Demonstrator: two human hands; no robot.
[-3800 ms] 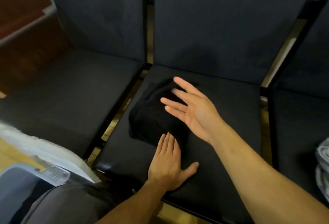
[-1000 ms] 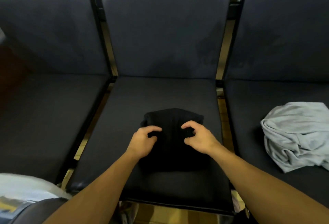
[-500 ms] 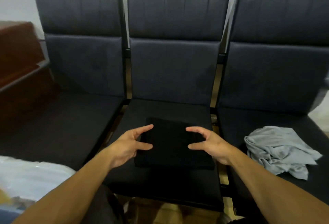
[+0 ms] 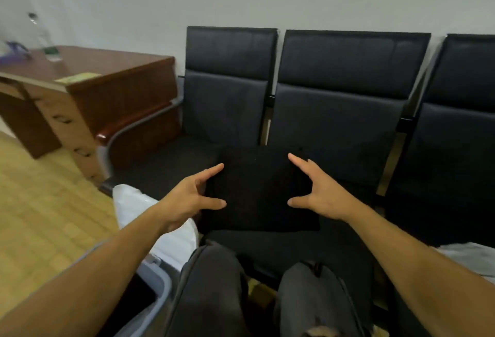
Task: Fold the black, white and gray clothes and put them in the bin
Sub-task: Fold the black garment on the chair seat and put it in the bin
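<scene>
The row of dark chairs [image 4: 340, 111] against the wall is the landmark here; its middle seat serves as the folding surface, which is probably why the work happens there and not on the floor. To the left of the chairs stands a wooden desk [image 4: 107, 76] with a bottle on it, too blurred to describe further. Below and left of the chairs' front edge, beside the person's knee, sits the grey bin [image 4: 158, 280], with a white plastic bag [image 4: 150, 218] between it and the seats (close at hand, so a folded piece has little way to travel). At the right frame edge, low on the seat to the right, a pale grey cloth [image 4: 466, 255] shows only in part, seemingly waiting its turn.

In front of the middle chair is the black garment [image 4: 257, 192], folded into a flat rectangle; whether it is lifted clear of the seat I cannot tell, dark on dark. The left hand [image 4: 192, 197] grips its left edge, thumb on top and curled fingers tucked behind, forefinger pointing forward. The right hand [image 4: 321, 194] mirrors this on the right edge. Holding both sides likely keeps the fold from slumping open on the way to the bin.
</scene>
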